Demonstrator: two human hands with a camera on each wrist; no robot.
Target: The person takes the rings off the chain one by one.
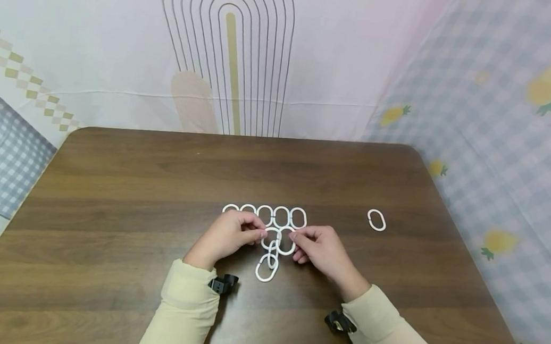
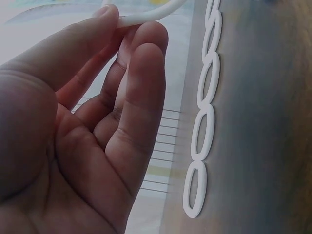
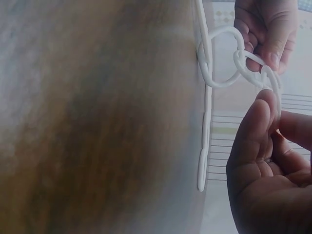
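Note:
My left hand pinches a white plastic oval ring between thumb and fingertips. Opposite it, my right hand pinches a second white ring by its right side. These two rings meet between the hands, and more white rings hang linked below, the lowest ring toward me. In the right wrist view, the ring in my right hand joins the hanging chain. The left wrist view catches only an edge of the left hand's ring. Whether each ring's gap is closed is too small to tell.
Just beyond my hands, several white rings lie in a side-by-side row on the brown wooden table. One loose ring lies apart at the right. A patterned cloth hangs behind the table.

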